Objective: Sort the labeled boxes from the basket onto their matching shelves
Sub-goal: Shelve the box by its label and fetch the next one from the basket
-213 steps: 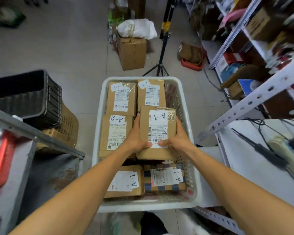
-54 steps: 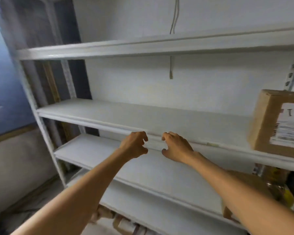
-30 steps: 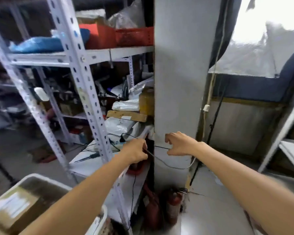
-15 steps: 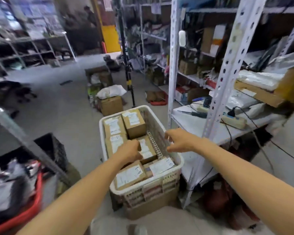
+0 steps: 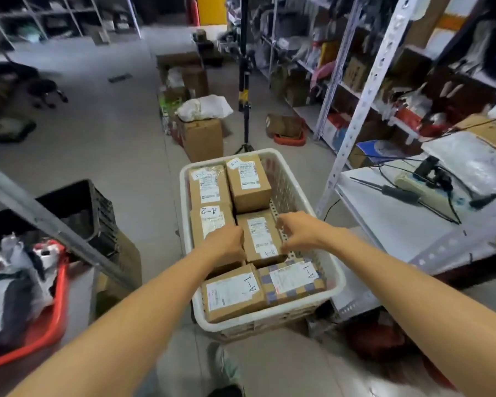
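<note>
The grey concrete floor (image 5: pixel 112 144) is carrying most of the load. In the middle distance a brown carton (image 5: pixel 202 138) is standing on it, and a white bag (image 5: pixel 204 107) is lying on top of the carton. Just right of the carton, a black tripod stand (image 5: pixel 244 90) is standing upright. Further right, a red tray (image 5: pixel 289 139) is lying near the foot of the rack. The white basket (image 5: pixel 185 219) is standing at near centre, and its underside is hidden. On the right, a white shelf board (image 5: pixel 390 233) is carrying a cream power strip (image 5: pixel 404 179), a black-handled tool (image 5: pixel 398 194) and black cables (image 5: pixel 454 210).
</note>
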`<state>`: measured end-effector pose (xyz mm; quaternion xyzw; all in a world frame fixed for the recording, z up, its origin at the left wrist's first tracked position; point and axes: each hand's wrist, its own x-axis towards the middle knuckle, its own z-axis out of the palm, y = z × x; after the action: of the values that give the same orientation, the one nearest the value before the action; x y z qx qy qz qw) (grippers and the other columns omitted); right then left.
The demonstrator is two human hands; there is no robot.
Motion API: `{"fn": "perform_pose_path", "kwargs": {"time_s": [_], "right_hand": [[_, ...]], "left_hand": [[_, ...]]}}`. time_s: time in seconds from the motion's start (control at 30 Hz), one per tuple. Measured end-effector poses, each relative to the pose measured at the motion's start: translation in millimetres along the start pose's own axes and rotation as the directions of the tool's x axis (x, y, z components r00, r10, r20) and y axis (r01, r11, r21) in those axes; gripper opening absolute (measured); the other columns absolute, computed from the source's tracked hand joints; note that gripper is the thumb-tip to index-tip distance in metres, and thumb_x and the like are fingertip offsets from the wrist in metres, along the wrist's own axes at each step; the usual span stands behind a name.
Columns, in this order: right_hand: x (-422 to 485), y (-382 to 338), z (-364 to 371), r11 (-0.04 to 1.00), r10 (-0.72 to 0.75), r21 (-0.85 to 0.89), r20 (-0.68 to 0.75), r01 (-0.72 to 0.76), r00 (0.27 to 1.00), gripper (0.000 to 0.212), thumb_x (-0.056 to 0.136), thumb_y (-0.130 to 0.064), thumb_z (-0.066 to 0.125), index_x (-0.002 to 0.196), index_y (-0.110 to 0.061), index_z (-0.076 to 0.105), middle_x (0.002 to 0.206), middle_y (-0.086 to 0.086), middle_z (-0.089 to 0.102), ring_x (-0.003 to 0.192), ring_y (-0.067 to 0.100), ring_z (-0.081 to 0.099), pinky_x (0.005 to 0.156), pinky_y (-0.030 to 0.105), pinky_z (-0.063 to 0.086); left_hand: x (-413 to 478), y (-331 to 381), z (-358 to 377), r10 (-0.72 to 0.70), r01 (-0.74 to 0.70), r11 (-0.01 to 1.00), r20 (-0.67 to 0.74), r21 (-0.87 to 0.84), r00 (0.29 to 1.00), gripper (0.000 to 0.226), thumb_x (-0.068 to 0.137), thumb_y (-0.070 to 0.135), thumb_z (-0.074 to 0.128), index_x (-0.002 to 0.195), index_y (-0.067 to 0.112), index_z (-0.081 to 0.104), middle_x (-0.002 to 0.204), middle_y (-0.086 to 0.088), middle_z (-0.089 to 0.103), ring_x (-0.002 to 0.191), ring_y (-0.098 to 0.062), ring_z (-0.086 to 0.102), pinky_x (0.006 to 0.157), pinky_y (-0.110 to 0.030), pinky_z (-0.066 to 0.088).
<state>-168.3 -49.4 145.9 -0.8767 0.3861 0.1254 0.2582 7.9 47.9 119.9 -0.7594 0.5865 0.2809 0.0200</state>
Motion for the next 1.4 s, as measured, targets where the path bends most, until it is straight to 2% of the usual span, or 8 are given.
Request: {"fn": "perform_pose_path", "kwargs": {"time_s": [0.27,0.5,0.6,0.7,0.9,1.07,1.23,1.4], "right_hand": [[84.7,5.6,82.7,0.998,0.025,0.048,0.150,-0.033,0.988,0.080,0.074,-0.026,0.078,0.140,-0.014,0.035,0.135,0.010,0.047,0.119,0.026,0.050,0.086,0.031,0.043],[115.2,-0.2,176.8,0.963,-0.053,-0.228,0.366,0.145,0.929,0.137,0.057,-0.042,0.089,0.152,-0.008,-0.004,0.155,0.017,0.006,0.144,0.035,0.005,0.113,0.045,0.028],[123.8,-3.2,196.4,0.888,-0.122,-0.364,0.402,0.281,0.907,0.140,0.055,-0.044,0.088,0.151,-0.004,-0.005,0.154,0.018,0.012,0.143,0.035,0.010,0.115,0.047,0.022],[126.8,-2.6,203.2,0.812,-0.194,-0.464,0.357,0.354,0.914,0.133,0.057,-0.047,0.086,0.150,-0.003,0.001,0.147,0.016,0.024,0.134,0.033,0.027,0.109,0.047,0.032],[113.6,9.6,163.0,0.808,-0.275,-0.402,0.390,0.431,0.879,0.132,0.050,-0.047,0.088,0.147,-0.004,0.010,0.144,0.013,0.027,0.130,0.029,0.030,0.108,0.044,0.035],[104.7,25.2,88.3,0.798,-0.351,-0.388,0.323,0.462,0.879,0.132,0.043,-0.053,0.087,0.144,-0.007,0.016,0.135,0.007,0.032,0.120,0.024,0.033,0.098,0.033,0.038],[93.3,21.7,26.1,0.688,-0.517,-0.503,0.165,0.523,0.840,0.127,0.042,-0.058,0.081,0.142,-0.006,0.021,0.132,0.008,0.033,0.116,0.023,0.032,0.104,0.037,0.036],[86.5,-0.6,-28.9,0.865,-0.478,-0.297,-0.241,0.405,0.845,0.123,0.038,-0.051,0.081,0.138,-0.004,0.027,0.126,0.008,0.037,0.110,0.021,0.034,0.098,0.039,0.040]], "left_hand": [[64.1,-66.6,60.2,-0.090,0.114,0.974,0.126,-0.197,0.988,0.030,0.082,0.022,0.067,0.110,0.013,0.060,0.110,-0.006,0.063,0.099,-0.023,0.058,0.086,-0.037,0.051],[69.6,-107.7,121.4,-0.121,0.189,0.941,0.242,-0.281,0.963,0.042,0.079,0.025,0.071,0.118,0.018,0.058,0.110,0.000,0.061,0.101,-0.020,0.058,0.087,-0.034,0.049],[72.4,-115.3,127.2,-0.148,0.215,0.917,0.213,-0.335,0.966,0.039,0.078,0.025,0.071,0.114,0.019,0.059,0.103,0.003,0.063,0.094,-0.015,0.059,0.080,-0.027,0.046],[70.7,-116.7,130.3,-0.176,0.246,0.900,0.215,-0.361,0.961,0.039,0.077,0.024,0.071,0.114,0.018,0.059,0.097,0.004,0.063,0.089,-0.014,0.060,0.080,-0.031,0.050],[67.8,-105.9,111.1,-0.223,0.276,0.863,0.171,-0.423,0.960,0.032,0.080,0.021,0.069,0.111,0.016,0.061,0.092,0.001,0.066,0.088,-0.015,0.062,0.085,-0.034,0.052],[71.3,-87.8,55.9,-0.216,0.228,0.858,0.081,-0.459,0.973,0.028,0.081,0.027,0.067,0.108,0.022,0.060,0.104,0.003,0.064,0.093,-0.015,0.060,0.086,-0.035,0.052],[67.8,-63.1,-10.8,-0.267,0.136,0.850,-0.195,-0.508,0.944,0.032,0.087,0.036,0.063,0.112,0.016,0.061,0.105,0.001,0.062,0.095,-0.015,0.058,0.085,-0.032,0.050],[55.3,-39.5,-78.8,-0.362,0.010,0.734,-0.379,-0.679,0.851,0.043,0.091,0.041,0.058,0.116,0.006,0.059,0.116,-0.012,0.061,0.101,-0.019,0.057,0.093,-0.039,0.047]]}}
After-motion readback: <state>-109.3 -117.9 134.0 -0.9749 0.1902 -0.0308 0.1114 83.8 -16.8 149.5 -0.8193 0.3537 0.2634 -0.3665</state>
